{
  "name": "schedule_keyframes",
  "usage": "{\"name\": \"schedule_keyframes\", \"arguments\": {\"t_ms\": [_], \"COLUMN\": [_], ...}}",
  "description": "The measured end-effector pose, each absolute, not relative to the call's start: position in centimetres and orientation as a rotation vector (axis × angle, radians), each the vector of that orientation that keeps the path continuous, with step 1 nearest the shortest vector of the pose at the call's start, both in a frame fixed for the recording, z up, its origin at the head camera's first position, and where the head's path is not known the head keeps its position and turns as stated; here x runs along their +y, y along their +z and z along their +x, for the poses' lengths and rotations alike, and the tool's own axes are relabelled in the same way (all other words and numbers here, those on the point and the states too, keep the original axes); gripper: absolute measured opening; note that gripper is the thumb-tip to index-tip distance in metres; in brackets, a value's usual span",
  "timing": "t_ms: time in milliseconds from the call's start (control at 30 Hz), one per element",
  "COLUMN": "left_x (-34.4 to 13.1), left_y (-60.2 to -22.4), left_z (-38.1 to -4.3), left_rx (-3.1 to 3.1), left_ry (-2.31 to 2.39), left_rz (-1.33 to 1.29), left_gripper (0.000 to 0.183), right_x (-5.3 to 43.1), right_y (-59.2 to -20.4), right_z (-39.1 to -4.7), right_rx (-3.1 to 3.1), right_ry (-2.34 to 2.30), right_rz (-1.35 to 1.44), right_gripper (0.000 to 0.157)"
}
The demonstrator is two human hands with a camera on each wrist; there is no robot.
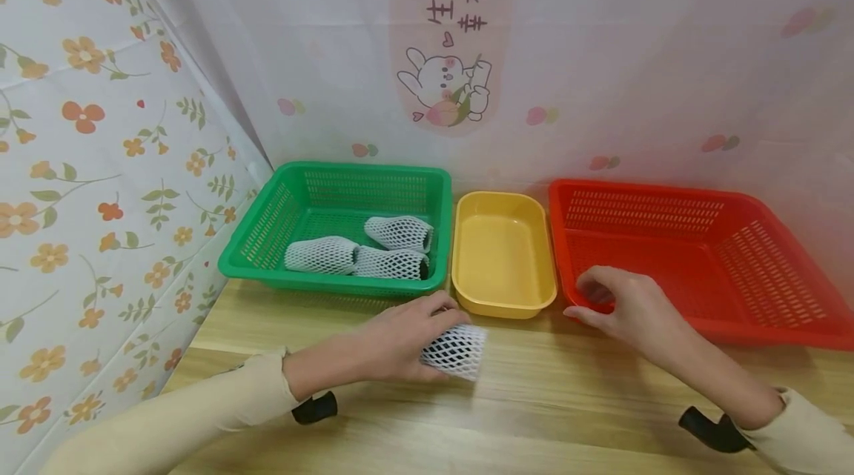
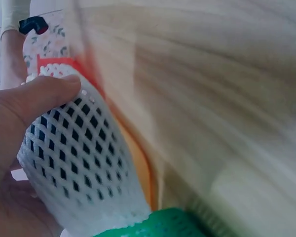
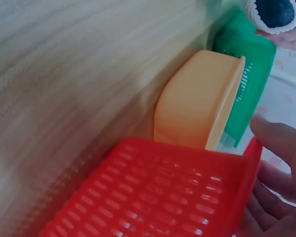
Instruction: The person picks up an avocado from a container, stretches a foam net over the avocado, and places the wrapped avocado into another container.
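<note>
My left hand (image 1: 410,334) grips a white foam net sleeve (image 1: 457,350) above the table, in front of the yellow tray. Something dark shows through its mesh; in the right wrist view, the dark rounded end (image 3: 275,12) fills the sleeve's opening. The left wrist view has the thumb (image 2: 64,89) lying across the netting. Over the left front corner of the red basket (image 1: 667,201), my right hand (image 1: 623,304) hovers with loosely bent fingers and nothing in it. Whether it touches the rim, I cannot tell.
At the back left, a green basket (image 1: 333,284) contains several net-sleeved things (image 1: 322,255), one with a dark end showing. Between the two baskets stands a yellow tray (image 1: 503,253). A patterned cloth (image 1: 567,52) hangs behind them, and another lines the left side.
</note>
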State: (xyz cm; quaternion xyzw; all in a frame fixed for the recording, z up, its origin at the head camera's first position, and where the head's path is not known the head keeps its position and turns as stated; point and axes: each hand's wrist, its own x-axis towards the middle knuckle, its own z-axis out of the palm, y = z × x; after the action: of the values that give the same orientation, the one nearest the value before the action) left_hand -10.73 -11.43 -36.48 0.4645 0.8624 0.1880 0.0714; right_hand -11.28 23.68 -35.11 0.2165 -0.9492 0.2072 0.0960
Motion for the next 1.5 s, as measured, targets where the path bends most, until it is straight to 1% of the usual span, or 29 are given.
{"name": "schedule_keyframes", "arguments": {"t_ms": [200,367,500,800,1100,1300,1500], "left_x": [-12.1,-12.5,-12.9,-14.6,-16.7,-17.7,-18.6], "left_y": [-35.2,-34.2,-33.1,-31.0,-28.6,-28.4,-28.4], "left_z": [-11.1,-11.1,-11.0,-11.6,-13.1,-14.4,-15.5], "left_rx": [2.595,2.650,2.706,2.766,2.884,2.935,2.940], "left_ry": [0.549,0.462,0.394,0.469,0.483,0.496,0.510], "left_rz": [1.419,1.445,1.475,1.511,1.474,1.481,1.402], "left_gripper": [0.069,0.076,0.080,0.074,0.076,0.073,0.072], "right_x": [24.1,24.2,24.1,24.1,24.0,24.1,24.1], "right_y": [-34.3,-33.9,-33.6,-33.3,-33.3,-33.3,-33.4], "right_z": [-11.5,-11.7,-11.9,-11.9,-12.2,-12.2,-12.3], "right_rx": [-2.977,-3.006,-3.034,-3.077,-3.095,-3.102,-3.103], "right_ry": [0.536,0.513,0.516,0.546,0.559,0.573,0.578], "right_rz": [0.647,0.703,0.719,0.724,0.728,0.733,0.732], "right_gripper": [0.027,0.031,0.031,0.030,0.029,0.029,0.030]}}
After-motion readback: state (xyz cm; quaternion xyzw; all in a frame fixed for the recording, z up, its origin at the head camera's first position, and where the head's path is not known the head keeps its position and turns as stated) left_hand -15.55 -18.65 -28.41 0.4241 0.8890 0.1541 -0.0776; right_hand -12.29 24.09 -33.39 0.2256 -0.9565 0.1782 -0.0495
